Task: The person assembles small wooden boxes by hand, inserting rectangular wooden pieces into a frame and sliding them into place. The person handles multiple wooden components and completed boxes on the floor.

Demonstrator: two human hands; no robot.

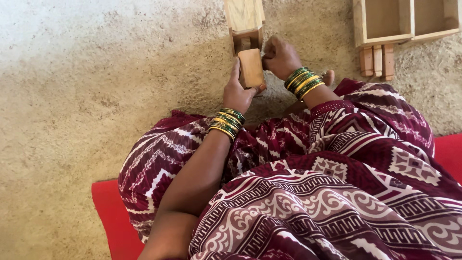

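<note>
We see a small wooden block, smooth, pale brown and roughly rectangular with softened corners, held upright above the gritty floor. The left hand grasps it from the side: the thumb runs up its left edge and the fingertips curl under its lower end. The right hand is clenched into a loose fist just beside the block's upper right corner, touching it there; we cannot tell whether it pinches anything, since the fingers fold away from us.

Just above the block stands a wooden box, of light, grained timber with an open end facing the block; the block's top sits at that opening. The box's upper part is cut off by the frame edge, and its inside is in shadow.

To the right lies a tray, of plain planks with two square compartments, cut off at the top. Three short slats, reddish and ridged, lie side by side against its lower rim.

Both wrists carry stacked green and gold bangles, glossy and round. The lap is covered by maroon cloth printed with white zigzags and scrolls, which hides the legs. A red mat shows beneath, mostly covered. The floor is coarse, sandy and speckled, paler toward the upper left.
</note>
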